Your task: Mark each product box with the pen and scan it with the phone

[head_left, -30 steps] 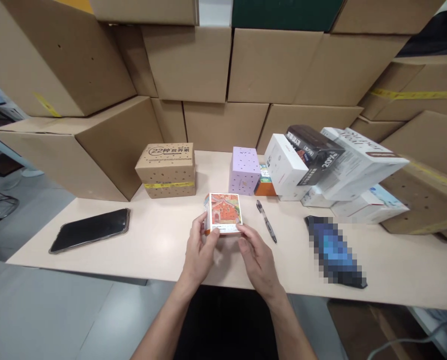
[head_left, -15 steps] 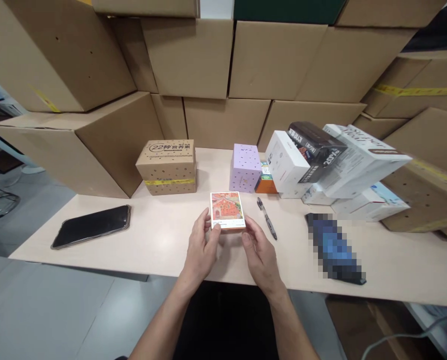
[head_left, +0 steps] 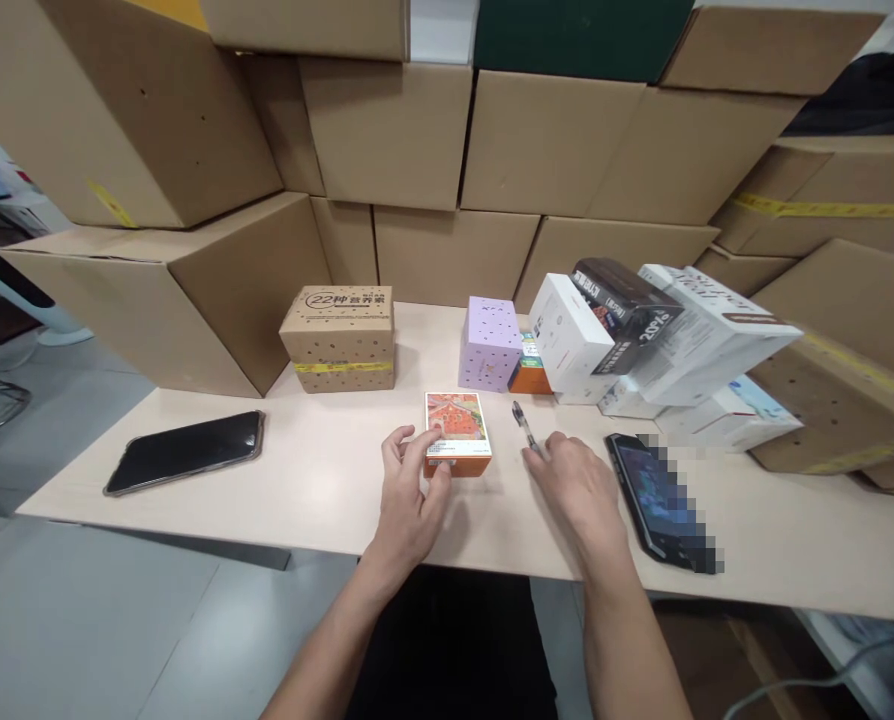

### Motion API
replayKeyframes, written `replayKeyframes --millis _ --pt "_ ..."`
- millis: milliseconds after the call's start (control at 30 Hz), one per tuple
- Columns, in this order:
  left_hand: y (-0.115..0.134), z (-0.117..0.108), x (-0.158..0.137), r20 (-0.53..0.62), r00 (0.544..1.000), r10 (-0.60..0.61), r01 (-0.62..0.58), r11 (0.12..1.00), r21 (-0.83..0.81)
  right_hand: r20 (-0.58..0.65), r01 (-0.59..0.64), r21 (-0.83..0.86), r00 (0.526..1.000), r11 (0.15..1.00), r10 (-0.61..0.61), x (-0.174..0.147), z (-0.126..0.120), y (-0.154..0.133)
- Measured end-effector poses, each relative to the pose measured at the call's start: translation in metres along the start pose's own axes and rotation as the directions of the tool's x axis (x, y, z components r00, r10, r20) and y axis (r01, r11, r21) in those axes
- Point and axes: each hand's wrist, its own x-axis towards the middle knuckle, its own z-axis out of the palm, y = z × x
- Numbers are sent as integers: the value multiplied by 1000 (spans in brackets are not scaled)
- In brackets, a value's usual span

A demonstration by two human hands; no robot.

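A small orange and white box (head_left: 458, 418) with a red building picture on its top rests on the table in front of me. My left hand (head_left: 409, 490) grips its near left corner, index finger on the top and thumb against the orange front. To the right, my right hand (head_left: 571, 485) reaches palm down over a pen (head_left: 523, 422), fingers closed around its lower end. The clip end of the pen points away from me, and the rest is hidden under the fingers.
A black phone (head_left: 188, 452) lies at left, and a partly pixelated handheld device (head_left: 661, 505) close beyond my right hand. Behind stand a brown carton (head_left: 340, 340), a purple box (head_left: 488, 345) and leaning white boxes (head_left: 571, 335). Large cardboard boxes (head_left: 454, 250) wall off the back.
My right hand has left the small box and moved right onto the pen. My left hand has shifted its fingers onto the box's top and front. The view has tilted slightly.
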Motion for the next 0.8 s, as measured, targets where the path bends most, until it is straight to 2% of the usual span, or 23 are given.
replayKeyframes --millis 133,233,367,433,467,533,567,600,633,700,800 --pt "-1 4 -2 -6 1000 23 -23 999 38 -19 -4 94 1000 996 6 3 9 0" --pt "1 6 -2 -9 999 44 -44 997 65 -76 11 227 997 974 6 4 12 3" --pt "3 6 -1 3 996 87 -87 994 72 -191 74 464 981 883 18 8 8 4" --pt "3 7 -1 11 994 107 -107 991 82 -239 116 623 970 774 46 8 5 2" --pt "3 7 -1 14 993 117 -118 989 89 -253 145 726 965 672 66 8 3 -1" --pt "2 8 -2 23 990 136 -138 985 99 -261 209 897 962 389 86 6 -1 -6" --pt "2 8 -2 28 988 149 -151 983 101 -258 232 941 963 246 77 6 -3 -10" --pt "2 8 -2 32 986 162 -164 981 102 -252 243 960 966 139 52 5 -6 -13" --pt "2 8 -2 36 984 173 -176 979 104 -244 242 966 970 86 13 4 -8 -17" --pt "3 7 -2 42 981 192 -195 975 108 -211 215 975 974 54 -81 4 -14 -26" --pt "4 7 -2 61 980 188 -193 976 99 -163 187 977 966 102 -203 3 -23 -42"
